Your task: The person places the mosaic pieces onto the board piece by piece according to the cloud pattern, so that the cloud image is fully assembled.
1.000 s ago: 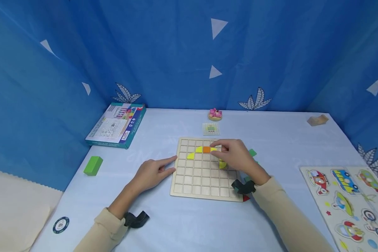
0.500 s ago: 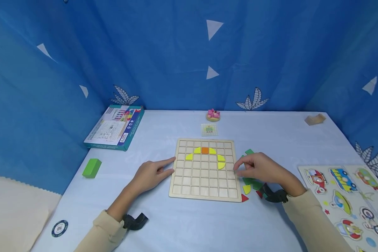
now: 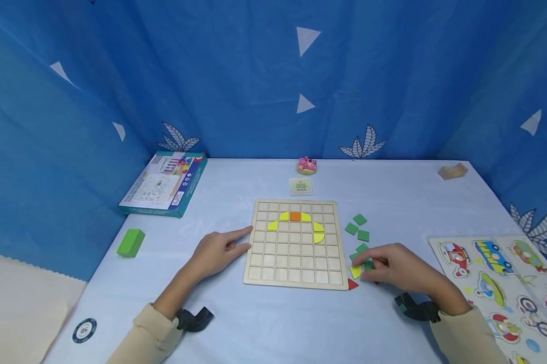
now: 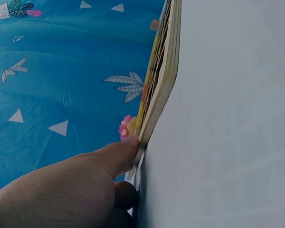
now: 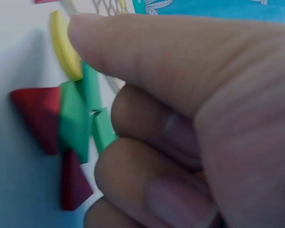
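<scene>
My left hand [image 3: 217, 253] rests thumb and index fingertip against the left edge of the wooden grid board [image 3: 289, 275]. In the left wrist view, the thumb lies along the board's edge. An orange square [image 3: 295, 216] and several yellow quarter-circle pieces [image 3: 318, 238] form an arch in its upper cells. Right of the board, my right hand [image 3: 396, 268] pinches a loose yellow quarter-circle piece [image 3: 355, 273] between thumb and index finger, other fingers curled in. Close by lie several green squares [image 3: 363, 235] and red triangles [image 5: 40, 114], partly covered by that hand.
A small pattern card [image 3: 301, 186] and a pink figurine [image 3: 307, 166] stand behind the board. The game box [image 3: 164, 184] and a green block [image 3: 131, 243] are at left. A picture puzzle [image 3: 496, 288] lies at right, with a brown block [image 3: 453, 171] at the back.
My right hand has left the board's upper right cells and moved right and nearer, down to the loose yellow piece. The left hand has stayed at the board's edge.
</scene>
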The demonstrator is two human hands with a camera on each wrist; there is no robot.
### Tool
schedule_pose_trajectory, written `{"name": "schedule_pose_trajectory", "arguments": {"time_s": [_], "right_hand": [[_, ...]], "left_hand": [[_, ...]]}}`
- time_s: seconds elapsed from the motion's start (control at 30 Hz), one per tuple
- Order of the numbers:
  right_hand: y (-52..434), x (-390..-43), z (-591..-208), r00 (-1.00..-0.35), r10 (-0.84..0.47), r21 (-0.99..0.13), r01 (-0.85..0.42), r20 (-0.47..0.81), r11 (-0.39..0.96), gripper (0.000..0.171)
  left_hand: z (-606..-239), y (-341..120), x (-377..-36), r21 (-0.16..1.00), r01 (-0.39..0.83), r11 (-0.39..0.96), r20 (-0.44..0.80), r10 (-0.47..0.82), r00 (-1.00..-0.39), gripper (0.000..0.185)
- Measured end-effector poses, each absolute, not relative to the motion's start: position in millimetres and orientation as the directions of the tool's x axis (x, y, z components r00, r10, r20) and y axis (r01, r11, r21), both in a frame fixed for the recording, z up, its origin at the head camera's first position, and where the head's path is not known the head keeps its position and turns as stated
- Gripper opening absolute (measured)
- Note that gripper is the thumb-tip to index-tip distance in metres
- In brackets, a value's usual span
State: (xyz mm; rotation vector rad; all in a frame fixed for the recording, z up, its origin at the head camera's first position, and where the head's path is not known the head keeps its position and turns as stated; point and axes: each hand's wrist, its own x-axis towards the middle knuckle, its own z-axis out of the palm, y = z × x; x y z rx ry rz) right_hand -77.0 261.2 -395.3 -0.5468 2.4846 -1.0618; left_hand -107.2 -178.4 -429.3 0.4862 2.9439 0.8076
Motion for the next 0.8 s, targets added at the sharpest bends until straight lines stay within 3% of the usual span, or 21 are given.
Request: {"name": "schedule_pose_trajectory", "arguments": {"time_s": [0.37,0.8], "right_hand": [[250,-69,-405,-0.879,-0.447,-0.699,-0.214,-0.167,0.682,0.027],[239,-59,-408,-0.907,-0.415,-0.531,-0.318,-0.071,0.786,0.024]], "left_hand": [[-431,-179,-108,0.495,0.292,0.818,0.040,0.314,-0.948,0.049],[-432,-179,-108,0.498,0.284,0.820,0.030,0.310,-0.950,0.049]]}}
